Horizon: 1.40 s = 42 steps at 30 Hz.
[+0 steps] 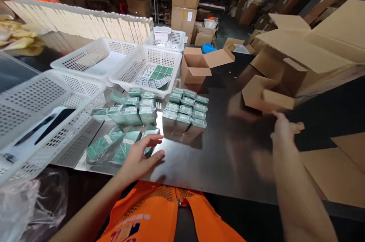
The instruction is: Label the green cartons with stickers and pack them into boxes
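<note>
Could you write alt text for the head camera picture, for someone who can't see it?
A person's left hand rests on green packets on a steel table, while the right hand reaches toward a small cardboard box. White baskets stand behind more stacked packets.

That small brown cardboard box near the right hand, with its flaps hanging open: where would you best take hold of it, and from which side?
Probably by the body of the small brown cardboard box, across its two flat side walls, coming from the near side where the right hand already is. The walls look stiff; the loose flaps would likely bend. The box is motion-blurred, so its exact pose is unclear.
</note>
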Motion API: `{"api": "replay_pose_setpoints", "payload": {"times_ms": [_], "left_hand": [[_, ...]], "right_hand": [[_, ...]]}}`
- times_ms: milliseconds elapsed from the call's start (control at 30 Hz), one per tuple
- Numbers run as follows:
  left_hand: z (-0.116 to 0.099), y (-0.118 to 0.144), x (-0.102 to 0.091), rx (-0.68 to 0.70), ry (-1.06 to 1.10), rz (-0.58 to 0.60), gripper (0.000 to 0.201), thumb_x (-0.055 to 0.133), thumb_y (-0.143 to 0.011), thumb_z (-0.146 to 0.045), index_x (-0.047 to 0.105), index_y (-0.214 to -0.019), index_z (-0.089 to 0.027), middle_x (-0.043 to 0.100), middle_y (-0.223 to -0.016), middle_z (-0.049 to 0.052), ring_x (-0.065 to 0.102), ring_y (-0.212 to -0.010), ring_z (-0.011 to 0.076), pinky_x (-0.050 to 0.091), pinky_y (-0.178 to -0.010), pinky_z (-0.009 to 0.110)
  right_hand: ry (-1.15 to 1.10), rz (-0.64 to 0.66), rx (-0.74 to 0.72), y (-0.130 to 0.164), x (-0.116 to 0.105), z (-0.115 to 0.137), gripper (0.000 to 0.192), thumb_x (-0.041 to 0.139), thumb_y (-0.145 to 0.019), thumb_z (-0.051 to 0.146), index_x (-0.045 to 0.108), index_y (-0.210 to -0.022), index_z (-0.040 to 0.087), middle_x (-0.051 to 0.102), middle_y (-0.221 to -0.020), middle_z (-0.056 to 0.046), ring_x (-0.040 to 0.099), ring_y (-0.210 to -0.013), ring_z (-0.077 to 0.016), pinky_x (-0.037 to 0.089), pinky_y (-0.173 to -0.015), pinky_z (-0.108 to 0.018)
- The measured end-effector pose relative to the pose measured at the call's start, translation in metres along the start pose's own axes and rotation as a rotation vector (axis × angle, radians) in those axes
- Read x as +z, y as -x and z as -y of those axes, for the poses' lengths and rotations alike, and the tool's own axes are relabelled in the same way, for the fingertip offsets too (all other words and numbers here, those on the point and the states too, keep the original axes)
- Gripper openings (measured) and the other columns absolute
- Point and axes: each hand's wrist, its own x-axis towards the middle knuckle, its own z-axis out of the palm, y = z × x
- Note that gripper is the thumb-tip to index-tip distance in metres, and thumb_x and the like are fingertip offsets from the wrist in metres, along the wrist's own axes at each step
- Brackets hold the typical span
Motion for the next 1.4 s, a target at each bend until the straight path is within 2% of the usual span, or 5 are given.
{"api": "replay_pose_setpoints", "payload": {"times_ms": [433, 700, 833, 967, 1400], "left_hand": [[0.039, 0.052, 0.013, 0.354, -0.636, -0.337, 0.017, 0.064, -0.092, -0.02, 0.072, -0.107, -0.02, 0.073, -0.12, 0.011, 0.062, -0.121, 0.0327, 0.048, -0.1, 0.049], [0.008, 0.022, 0.066, -0.492, 0.656, 0.408, 0.042, 0.082, -0.078, -0.047, 0.07, -0.104, -0.017, 0.075, -0.092, 0.011, 0.071, -0.076, 0.0204, 0.054, -0.066, 0.03], [-0.009, -0.004, 0.11, -0.688, 1.097, 0.309, 0.071, 0.087, -0.059, -0.067, 0.067, -0.106, -0.017, 0.075, -0.106, 0.012, 0.073, -0.094, 0.0235, 0.058, -0.082, 0.032], [-0.03, -0.018, 0.136, -0.736, 1.235, 0.053, 0.064, 0.096, -0.057, -0.048, 0.063, -0.103, -0.02, 0.075, -0.107, 0.007, 0.075, -0.091, 0.0237, 0.062, -0.078, 0.035], [-0.055, 0.007, 0.192, -0.919, 1.064, 0.558, 0.059, 0.095, -0.054, -0.05, 0.069, -0.091, -0.012, 0.078, -0.093, 0.014, 0.076, -0.086, 0.0292, 0.063, -0.074, 0.037]], "right_hand": [[0.131, 0.444, -0.904, 0.13, 0.033, 0.132, 0.007, 0.067, -0.093, 0.024, 0.067, -0.099, 0.021, 0.071, -0.124, -0.011, 0.061, -0.121, -0.0337, 0.047, -0.093, -0.046], [-0.065, 0.478, -0.095, 0.175, -0.009, 0.122, 0.047, 0.067, -0.091, 0.036, 0.06, -0.136, 0.025, 0.063, -0.093, -0.005, 0.063, -0.076, -0.0199, 0.054, -0.057, -0.029], [-0.336, 0.426, 0.219, 0.23, -0.031, 0.123, 0.042, 0.064, -0.095, 0.041, 0.064, -0.135, 0.029, 0.063, -0.095, -0.004, 0.061, -0.066, -0.0148, 0.055, -0.053, -0.026], [-0.425, 0.603, 0.104, 0.277, -0.049, 0.127, 0.058, 0.081, -0.082, 0.04, 0.064, -0.137, 0.032, 0.054, -0.147, -0.013, 0.072, -0.106, -0.0277, 0.066, -0.076, -0.035], [-0.228, 0.16, -0.058, 0.302, -0.086, 0.098, 0.069, 0.073, -0.082, 0.004, 0.059, -0.142, 0.036, 0.068, -0.128, -0.003, 0.075, -0.101, -0.0262, 0.067, -0.083, -0.032]]}}
